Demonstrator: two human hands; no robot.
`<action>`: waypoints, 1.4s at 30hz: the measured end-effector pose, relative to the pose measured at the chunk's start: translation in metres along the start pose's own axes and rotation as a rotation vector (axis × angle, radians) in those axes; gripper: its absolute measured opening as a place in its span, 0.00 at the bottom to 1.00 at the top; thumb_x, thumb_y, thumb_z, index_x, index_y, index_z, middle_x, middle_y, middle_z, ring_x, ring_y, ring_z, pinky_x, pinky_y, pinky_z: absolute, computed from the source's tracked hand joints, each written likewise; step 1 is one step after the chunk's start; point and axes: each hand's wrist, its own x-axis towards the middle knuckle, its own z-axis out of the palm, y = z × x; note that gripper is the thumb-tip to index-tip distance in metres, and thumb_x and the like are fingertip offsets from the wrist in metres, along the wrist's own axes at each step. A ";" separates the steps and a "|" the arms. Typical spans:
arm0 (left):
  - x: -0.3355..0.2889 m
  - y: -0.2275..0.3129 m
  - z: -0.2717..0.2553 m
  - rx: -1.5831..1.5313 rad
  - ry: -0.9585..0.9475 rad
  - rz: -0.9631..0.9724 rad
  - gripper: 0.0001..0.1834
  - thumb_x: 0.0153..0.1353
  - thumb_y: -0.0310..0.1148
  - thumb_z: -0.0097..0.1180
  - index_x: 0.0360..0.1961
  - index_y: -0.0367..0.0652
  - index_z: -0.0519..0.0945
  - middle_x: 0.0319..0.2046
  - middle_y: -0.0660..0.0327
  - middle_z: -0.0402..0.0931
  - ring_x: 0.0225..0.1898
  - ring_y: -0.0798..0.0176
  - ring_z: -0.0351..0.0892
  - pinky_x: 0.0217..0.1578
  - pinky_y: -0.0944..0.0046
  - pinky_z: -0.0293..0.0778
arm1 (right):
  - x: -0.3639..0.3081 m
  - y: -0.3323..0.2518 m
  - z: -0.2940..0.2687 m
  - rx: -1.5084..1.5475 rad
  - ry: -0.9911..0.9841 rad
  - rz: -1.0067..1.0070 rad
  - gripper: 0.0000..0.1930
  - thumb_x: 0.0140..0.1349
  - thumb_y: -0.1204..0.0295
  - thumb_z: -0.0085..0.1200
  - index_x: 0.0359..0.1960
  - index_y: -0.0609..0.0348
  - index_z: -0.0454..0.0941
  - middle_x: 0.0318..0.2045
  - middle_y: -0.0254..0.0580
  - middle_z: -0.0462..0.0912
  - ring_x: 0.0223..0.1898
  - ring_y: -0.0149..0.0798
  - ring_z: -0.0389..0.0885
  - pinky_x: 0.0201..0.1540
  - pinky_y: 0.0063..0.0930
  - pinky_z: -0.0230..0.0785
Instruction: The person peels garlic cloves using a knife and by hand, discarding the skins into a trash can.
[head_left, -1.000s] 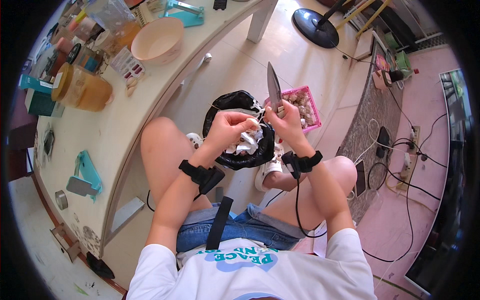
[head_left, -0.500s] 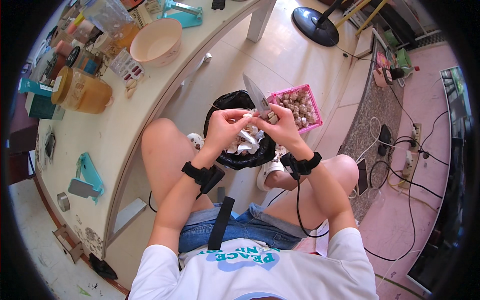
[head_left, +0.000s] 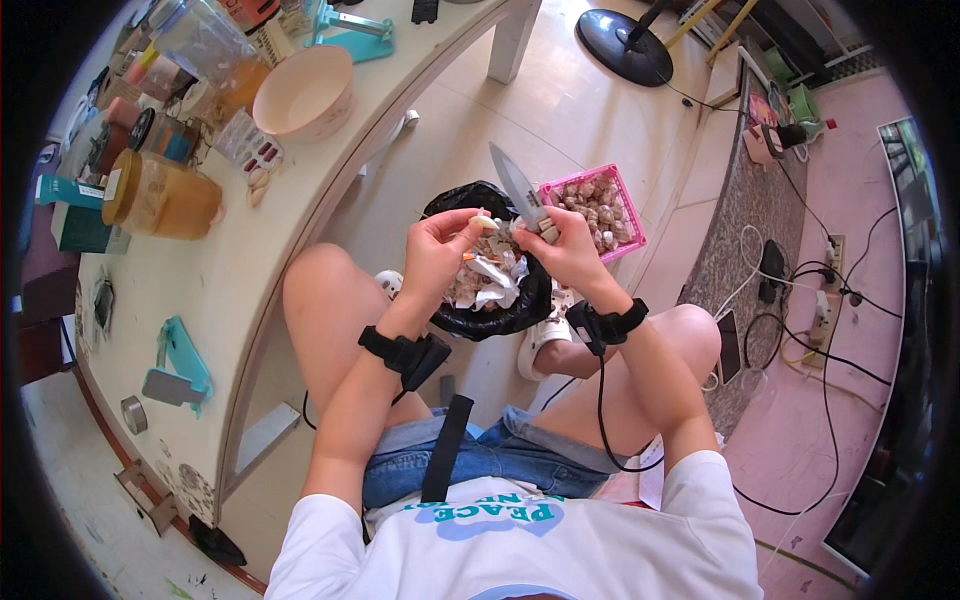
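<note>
A pale garlic clove [head_left: 486, 222] is pinched between the thumb and fingers of my left hand [head_left: 437, 252]. My right hand [head_left: 568, 250] grips a knife [head_left: 516, 182] by its handle, the broad blade pointing up and away to the left. Something whitish, perhaps peel, shows at the right fingertips. Both hands are over a bin lined with a black bag [head_left: 510, 322], which holds white scraps and peels [head_left: 492, 285]. Just beyond my right hand stands a pink basket [head_left: 638, 236] of garlic [head_left: 597, 210].
On the left, a table [head_left: 240, 350] carries a bowl [head_left: 305, 95], a yellowish jar [head_left: 165, 195], a blister pack [head_left: 247, 145] and turquoise stands [head_left: 183, 365]. A round black base [head_left: 625, 47] stands on the floor ahead. Cables [head_left: 825, 340] and a screen [head_left: 895, 400] are at right.
My hands have drawn apart. The left moved slightly left with the garlic clove, now in plain sight; the right keeps the knife, its blade shifted slightly.
</note>
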 end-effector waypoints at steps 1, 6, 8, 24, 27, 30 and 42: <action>-0.001 0.002 0.002 0.002 -0.004 0.000 0.10 0.57 0.28 0.57 0.40 0.36 0.80 0.30 0.65 0.80 0.19 0.81 0.66 0.17 0.79 0.59 | 0.000 0.000 -0.001 0.045 -0.026 0.005 0.12 0.49 0.69 0.62 0.32 0.64 0.79 0.19 0.40 0.79 0.22 0.25 0.73 0.26 0.25 0.67; -0.006 0.007 0.007 0.036 -0.071 -0.036 0.10 0.57 0.28 0.56 0.40 0.37 0.80 0.31 0.66 0.79 0.19 0.81 0.64 0.17 0.79 0.58 | -0.003 -0.022 -0.002 0.117 -0.068 0.038 0.11 0.50 0.71 0.63 0.33 0.64 0.80 0.23 0.33 0.80 0.26 0.22 0.74 0.30 0.19 0.68; -0.004 0.001 0.007 0.039 -0.076 0.000 0.10 0.57 0.27 0.56 0.41 0.37 0.80 0.33 0.65 0.79 0.21 0.80 0.67 0.20 0.79 0.62 | -0.003 -0.023 -0.003 0.118 -0.092 0.047 0.09 0.51 0.73 0.62 0.33 0.65 0.80 0.26 0.31 0.81 0.29 0.21 0.76 0.33 0.16 0.69; -0.003 -0.007 0.011 0.058 -0.047 0.120 0.09 0.53 0.24 0.60 0.37 0.35 0.81 0.34 0.62 0.77 0.27 0.76 0.75 0.27 0.76 0.73 | -0.002 -0.029 -0.001 0.226 -0.082 0.191 0.10 0.55 0.70 0.56 0.31 0.67 0.79 0.24 0.36 0.81 0.27 0.23 0.76 0.30 0.19 0.69; -0.003 -0.005 0.012 0.056 -0.040 0.131 0.11 0.53 0.24 0.60 0.38 0.34 0.78 0.34 0.61 0.77 0.30 0.75 0.76 0.31 0.74 0.75 | -0.001 -0.025 0.000 0.221 -0.086 0.180 0.11 0.55 0.69 0.55 0.30 0.67 0.79 0.23 0.35 0.81 0.25 0.23 0.75 0.29 0.19 0.68; -0.003 -0.007 0.012 0.055 -0.029 0.163 0.11 0.53 0.22 0.59 0.38 0.35 0.75 0.34 0.61 0.77 0.33 0.73 0.76 0.34 0.73 0.75 | -0.001 -0.015 0.001 0.190 -0.077 0.145 0.12 0.55 0.68 0.55 0.30 0.68 0.78 0.22 0.35 0.80 0.25 0.23 0.74 0.27 0.20 0.67; -0.002 0.001 0.010 -0.002 -0.070 0.198 0.13 0.55 0.18 0.54 0.42 0.36 0.71 0.37 0.58 0.75 0.35 0.71 0.76 0.37 0.73 0.74 | -0.004 -0.023 -0.007 0.340 -0.114 0.189 0.09 0.55 0.69 0.57 0.32 0.63 0.78 0.21 0.32 0.78 0.19 0.19 0.67 0.19 0.16 0.56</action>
